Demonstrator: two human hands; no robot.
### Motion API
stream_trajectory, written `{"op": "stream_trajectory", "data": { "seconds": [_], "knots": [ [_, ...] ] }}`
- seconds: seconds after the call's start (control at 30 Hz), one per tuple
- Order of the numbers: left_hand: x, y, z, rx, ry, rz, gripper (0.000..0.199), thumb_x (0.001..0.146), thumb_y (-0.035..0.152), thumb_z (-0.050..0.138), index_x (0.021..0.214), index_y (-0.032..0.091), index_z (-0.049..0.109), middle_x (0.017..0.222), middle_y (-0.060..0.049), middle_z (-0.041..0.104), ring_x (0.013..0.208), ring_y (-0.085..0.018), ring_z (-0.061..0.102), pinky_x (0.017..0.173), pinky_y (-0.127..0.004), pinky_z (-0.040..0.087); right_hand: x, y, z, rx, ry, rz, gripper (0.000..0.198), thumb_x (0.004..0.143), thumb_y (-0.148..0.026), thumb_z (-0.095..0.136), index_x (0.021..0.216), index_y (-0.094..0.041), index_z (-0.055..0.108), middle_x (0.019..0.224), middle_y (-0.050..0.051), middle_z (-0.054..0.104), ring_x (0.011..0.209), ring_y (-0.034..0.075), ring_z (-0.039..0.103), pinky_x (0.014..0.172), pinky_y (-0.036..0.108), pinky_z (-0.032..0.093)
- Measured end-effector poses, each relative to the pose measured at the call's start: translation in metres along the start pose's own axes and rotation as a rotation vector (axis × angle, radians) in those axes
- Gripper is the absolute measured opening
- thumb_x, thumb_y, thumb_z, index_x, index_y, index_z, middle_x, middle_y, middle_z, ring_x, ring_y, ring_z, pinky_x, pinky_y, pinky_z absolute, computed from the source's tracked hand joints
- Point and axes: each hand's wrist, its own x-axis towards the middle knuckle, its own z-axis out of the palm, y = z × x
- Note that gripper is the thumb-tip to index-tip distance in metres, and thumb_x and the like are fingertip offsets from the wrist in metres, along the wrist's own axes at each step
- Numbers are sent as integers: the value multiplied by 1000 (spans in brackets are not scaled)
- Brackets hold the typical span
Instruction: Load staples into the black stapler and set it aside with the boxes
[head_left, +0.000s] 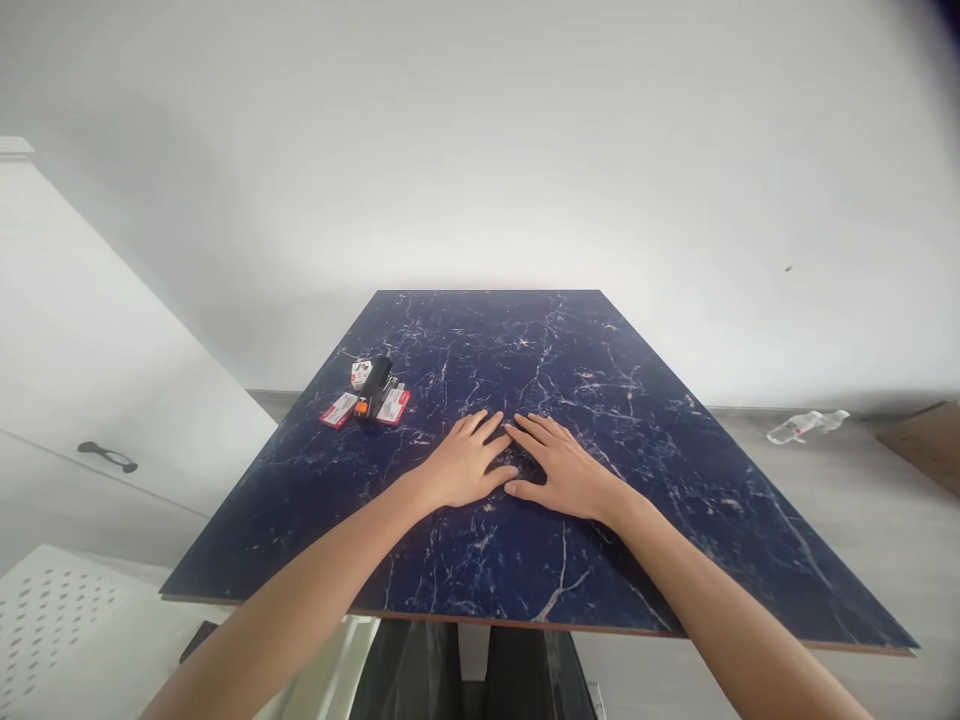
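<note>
My left hand (pixel 472 460) lies flat, palm down, near the middle of a dark blue marbled table (pixel 525 350). Beside it, my right hand (pixel 562 465) rests flat in the same way. The fingertips and thumbs of the two hands meet or nearly meet, and neither hand holds anything. Left of my left hand sits a small black item with an orange part (pixel 373 385), its exact kind unclear. Around it are red-and-white cards or packets (pixel 393 405), one of them at its left (pixel 339 410).
A white cabinet with a dark handle (pixel 109 457) stands at the left, above a white perforated surface (pixel 56 610). Beyond the table rises a pale wall (pixel 487 150). On the floor at right lie a clear plastic bottle (pixel 795 428) and a brown cardboard piece (pixel 926 445).
</note>
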Motion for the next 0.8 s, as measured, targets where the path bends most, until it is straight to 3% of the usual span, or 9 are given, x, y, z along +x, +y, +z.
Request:
{"op": "stream_trajectory", "data": {
  "seconds": [0.17,0.47,0.8],
  "knots": [
    [-1,-1,2,2,22,-1,65,103,63,32,155,26,42,169,-10,23,155,-38,18,122,-60,24,0,-6,-2,-28,11,19,86,92,-72,48,162,-26,30,168,9,25,155,38,19,124,62,19],
    [0,-5,3,-17,2,0,67,102,65,33,157,28,39,169,-9,22,155,-39,18,121,-62,25,1,-9,0,-59,20,34,93,90,-73,49,163,-20,26,168,12,24,155,37,19,124,59,19],
    [0,-3,1,-18,-1,-6,72,102,66,31,160,23,34,168,-11,21,155,-38,18,122,-61,25,2,-8,-2,-37,35,34,91,89,-72,52,162,-22,30,167,11,27,154,37,22,124,58,21]
  ]
}}
